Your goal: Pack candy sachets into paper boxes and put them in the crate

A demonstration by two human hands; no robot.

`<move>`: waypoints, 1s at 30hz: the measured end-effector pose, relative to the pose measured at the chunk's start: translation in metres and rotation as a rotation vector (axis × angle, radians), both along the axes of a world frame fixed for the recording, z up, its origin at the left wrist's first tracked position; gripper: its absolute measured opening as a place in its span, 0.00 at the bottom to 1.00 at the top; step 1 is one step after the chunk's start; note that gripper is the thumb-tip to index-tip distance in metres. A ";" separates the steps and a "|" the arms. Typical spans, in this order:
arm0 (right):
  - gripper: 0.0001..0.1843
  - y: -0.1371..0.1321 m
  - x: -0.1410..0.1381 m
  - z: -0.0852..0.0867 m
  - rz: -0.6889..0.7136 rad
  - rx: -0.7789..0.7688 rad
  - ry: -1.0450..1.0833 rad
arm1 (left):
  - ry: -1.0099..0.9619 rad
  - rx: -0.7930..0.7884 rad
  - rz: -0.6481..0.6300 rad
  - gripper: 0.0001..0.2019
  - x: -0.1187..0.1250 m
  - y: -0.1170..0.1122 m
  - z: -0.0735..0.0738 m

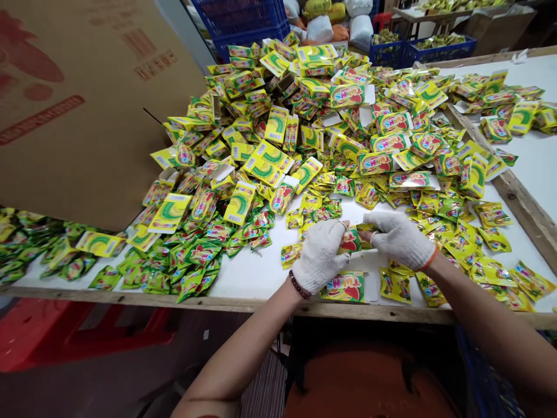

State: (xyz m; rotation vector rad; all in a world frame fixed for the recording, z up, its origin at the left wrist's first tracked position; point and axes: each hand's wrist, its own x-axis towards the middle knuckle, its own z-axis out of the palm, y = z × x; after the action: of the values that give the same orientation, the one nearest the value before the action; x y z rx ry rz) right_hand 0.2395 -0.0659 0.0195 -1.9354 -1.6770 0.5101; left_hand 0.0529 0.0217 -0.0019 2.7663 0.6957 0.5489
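Observation:
My left hand, in a white knitted glove with a beaded bracelet at the wrist, is closed on a small green packet with a red watermelon print. My right hand, in a similar glove, faces it with fingertips close to the packet's right end. Its fingers are bent together, and what they pinch is hard to make out. Just below the hands a flat Twins carton lies with its white flap out to the right. Yellow packets lie under and beside my right hand.
Yellow-green cartons form a large heap across the table. Green packets are piled front left, beside a big cardboard box. A wooden strip divides the right side. A red stool stands below; blue crates are behind.

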 end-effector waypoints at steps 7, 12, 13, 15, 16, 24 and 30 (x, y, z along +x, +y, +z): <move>0.07 -0.003 -0.005 0.007 -0.094 0.127 0.151 | 0.035 0.065 0.041 0.28 0.004 0.001 0.006; 0.14 -0.002 -0.001 0.006 -0.089 0.052 0.262 | 0.039 0.095 0.013 0.30 0.004 -0.002 0.005; 0.14 -0.002 -0.003 0.005 -0.067 0.061 0.256 | 0.039 0.093 0.011 0.31 0.004 -0.003 0.004; 0.13 -0.001 -0.007 0.003 -0.041 0.068 0.250 | 0.026 0.089 0.020 0.31 0.005 -0.007 0.002; 0.13 0.000 -0.009 0.003 -0.047 0.071 0.244 | 0.015 0.091 0.027 0.31 0.005 -0.008 0.002; 0.12 -0.006 -0.006 0.017 -0.031 -0.213 0.661 | -0.020 0.091 0.010 0.31 0.003 -0.005 0.004; 0.22 -0.013 -0.009 0.015 0.070 -0.306 0.893 | -0.053 0.087 0.008 0.29 -0.002 -0.002 0.002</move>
State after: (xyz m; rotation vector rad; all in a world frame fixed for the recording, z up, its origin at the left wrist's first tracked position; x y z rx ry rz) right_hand 0.2309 -0.0787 0.0348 -1.4589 -1.1068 1.4642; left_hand 0.0510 0.0197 0.0005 2.8185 0.6865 0.6673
